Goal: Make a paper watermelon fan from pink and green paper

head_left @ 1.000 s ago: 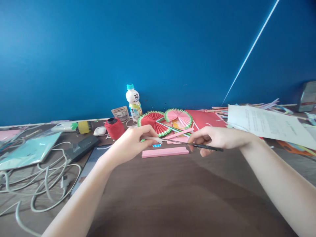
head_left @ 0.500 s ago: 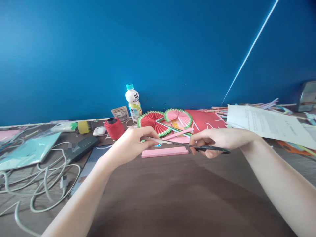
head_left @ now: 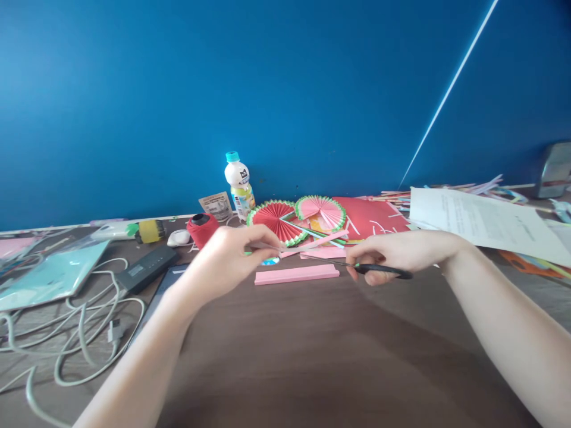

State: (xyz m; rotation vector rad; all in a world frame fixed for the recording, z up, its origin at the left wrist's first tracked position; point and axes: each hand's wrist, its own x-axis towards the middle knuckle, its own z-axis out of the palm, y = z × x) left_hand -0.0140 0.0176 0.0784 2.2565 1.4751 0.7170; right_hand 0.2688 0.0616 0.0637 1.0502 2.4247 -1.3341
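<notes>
My left hand is closed in a pinch on a thin pale strip, most of it hidden by the fingers. Black-handled scissors are gripped in my right hand, their blades pointing left toward the pinching fingers with a small gap between. Below the blades lies a folded pink paper strip. Just behind them are more pink strips and two pleated paper fans with green edges, a red fan and a pink fan.
A drink bottle stands against the blue wall, near a red spool. White cables, a dark power bank and a teal packet lie left. Red paper and a printed sheet lie right.
My left hand has drawn slightly left and up with the strip, away from the scissor blades, which it met before. My right hand with the scissors has barely moved.
</notes>
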